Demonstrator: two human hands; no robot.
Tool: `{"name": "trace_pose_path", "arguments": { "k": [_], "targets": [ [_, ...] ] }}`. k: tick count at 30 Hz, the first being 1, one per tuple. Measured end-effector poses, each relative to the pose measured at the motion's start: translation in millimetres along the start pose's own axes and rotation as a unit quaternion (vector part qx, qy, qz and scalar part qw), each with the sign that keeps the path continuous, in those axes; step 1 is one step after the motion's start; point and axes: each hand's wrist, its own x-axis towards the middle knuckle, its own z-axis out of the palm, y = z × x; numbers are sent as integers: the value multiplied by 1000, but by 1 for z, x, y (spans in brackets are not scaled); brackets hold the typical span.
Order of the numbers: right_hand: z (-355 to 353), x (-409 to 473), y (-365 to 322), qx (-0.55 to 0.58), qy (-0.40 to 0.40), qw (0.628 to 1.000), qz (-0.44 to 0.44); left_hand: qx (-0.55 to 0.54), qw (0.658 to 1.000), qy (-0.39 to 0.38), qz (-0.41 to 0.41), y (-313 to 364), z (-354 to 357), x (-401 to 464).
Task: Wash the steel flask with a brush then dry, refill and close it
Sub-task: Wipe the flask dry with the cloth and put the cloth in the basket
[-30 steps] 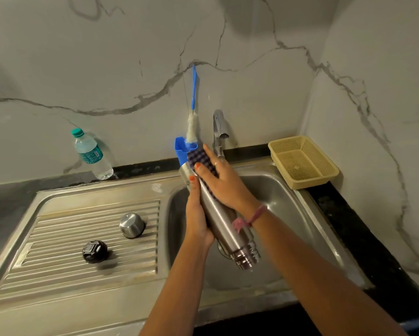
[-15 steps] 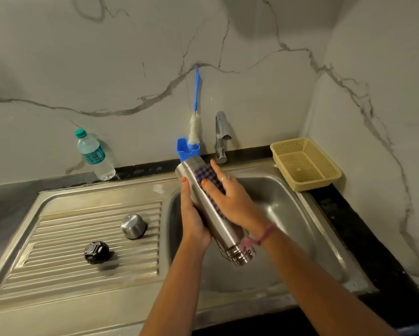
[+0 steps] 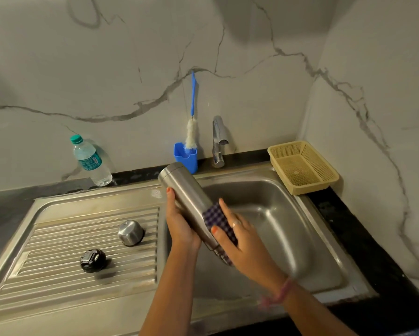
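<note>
One flask (image 3: 186, 192), steel, held over the sink (image 3: 283, 214): long axis tilted, closed base up and away toward the back left, mouth end down toward me and hidden under the cloth. My left hand (image 3: 180, 224) grasps the flask from beneath, thumb along its left side. My right hand (image 3: 240, 238) presses a checked cloth (image 3: 218, 219) round the flask's lower part, fingers curled over it. Two caps on the drainboard (image 3: 58, 251): steel cup (image 3: 130, 232), black stopper (image 3: 92, 260), apart. One brush (image 3: 192, 132) upright in a blue holder (image 3: 186, 157), beside the tap (image 3: 218, 141). One water bottle (image 3: 91, 161) on the counter (image 3: 14, 202). One basket (image 3: 303, 167), back right.
</note>
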Motion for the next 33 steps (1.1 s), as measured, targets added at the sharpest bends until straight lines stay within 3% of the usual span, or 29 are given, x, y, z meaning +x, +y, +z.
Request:
{"name": "trace_pose_path", "arguments": {
  "k": [3, 8, 11, 13, 17, 24, 29, 33],
  "targets": [
    [1, -13, 5, 57, 18, 998, 8, 19, 1000, -7, 1, 0, 0, 1],
    [-18, 51, -16, 44, 17, 999, 11, 70, 992, -99, -20, -11, 14, -12],
    [-33, 96, -33, 144, 5, 989, 42, 68, 988, -139, -25, -20, 21, -19],
    [-38, 112, -40, 196, 7, 979, 61, 67, 987, -144, -19, -22, 23, -21],
    [-33, 80, -39, 174, -2, 985, 24, 66, 989, -133, 26, -18, 17, -13],
    [-5, -15, 3, 225, -29, 973, 50, 43, 998, -33, 29, 5, 1, 1],
    [-26, 34, -23, 179, -31, 982, 54, 61, 992, -102, -30, -7, 13, -17],
    [-48, 92, -50, 201, -15, 978, 58, 92, 986, -139, -11, -21, 21, -25]
  ]
}}
